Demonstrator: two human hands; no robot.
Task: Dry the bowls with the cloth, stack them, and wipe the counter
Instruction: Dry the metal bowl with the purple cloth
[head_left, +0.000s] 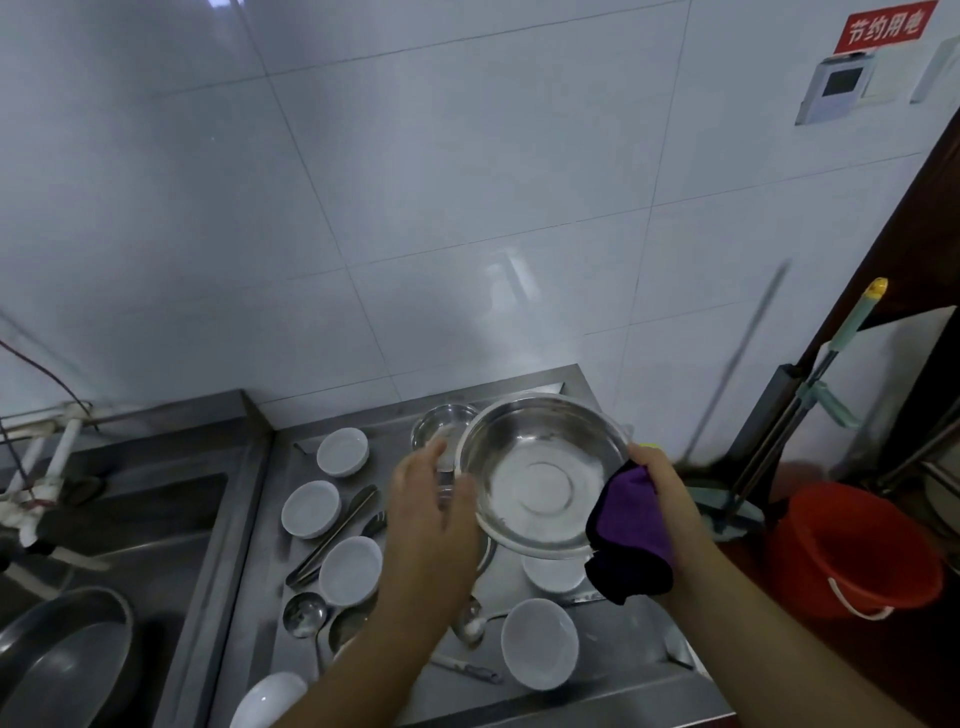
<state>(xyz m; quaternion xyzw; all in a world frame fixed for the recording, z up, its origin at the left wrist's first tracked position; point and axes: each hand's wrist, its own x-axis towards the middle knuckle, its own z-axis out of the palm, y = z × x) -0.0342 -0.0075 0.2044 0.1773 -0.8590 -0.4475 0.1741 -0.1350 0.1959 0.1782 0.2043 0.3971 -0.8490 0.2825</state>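
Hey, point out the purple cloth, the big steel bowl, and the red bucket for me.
purple cloth (631, 525), head view, on its folded middle.
big steel bowl (540, 480), head view, on its inner base.
red bucket (852, 551), head view, on its outer wall.

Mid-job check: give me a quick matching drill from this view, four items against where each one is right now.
Items:
1. large stainless steel bowl
2. purple cleaning cloth
3. red plastic bucket
4. small metal ladle

Places:
A. on the floor, right of the counter
B. lying on the steel counter near the white bowls
C. held up between both hands
D. gripped in the right hand at the bowl's rim

Pairs: 1-C, 2-D, 3-A, 4-B
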